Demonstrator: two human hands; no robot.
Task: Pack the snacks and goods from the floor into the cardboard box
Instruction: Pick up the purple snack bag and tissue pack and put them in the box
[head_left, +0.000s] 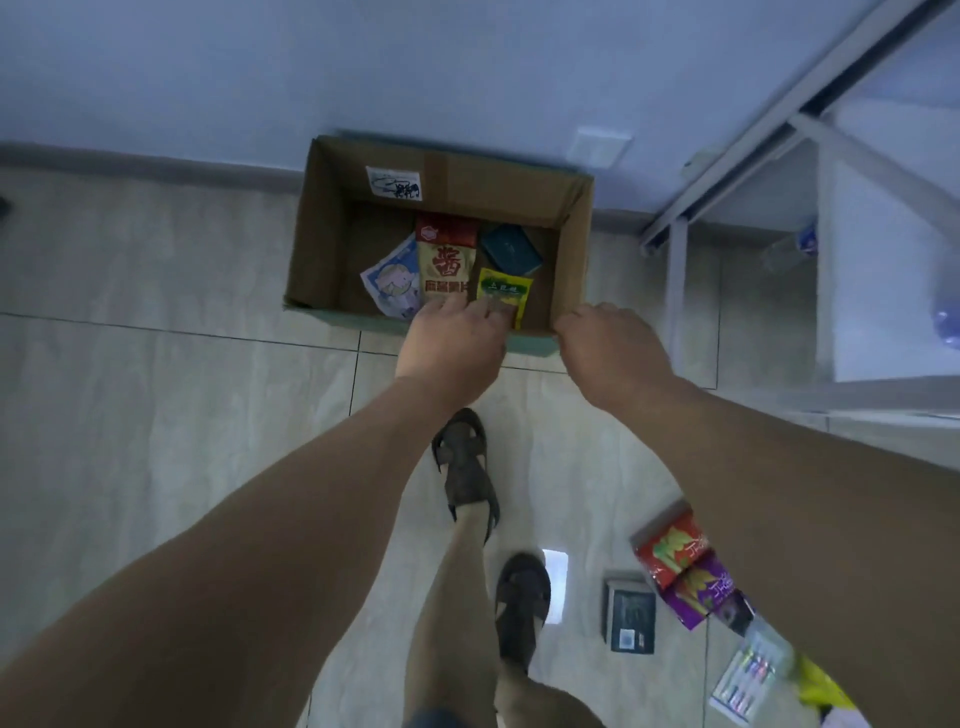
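Pale tiled floor (156, 415) by blue wall (311, 67), cardboard box (317, 234), left hand (452, 345) fingers pinching yellow packet (506, 291), right hand (608, 345) loosely curled.

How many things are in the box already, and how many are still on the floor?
In the cardboard box: 4 (blue-white packet, red-tan bag, dark teal box, yellow packet under the left hand)
On the floor: 5 (red packet, purple packet, dark box, pen pack, yellow bag)
Total: 9
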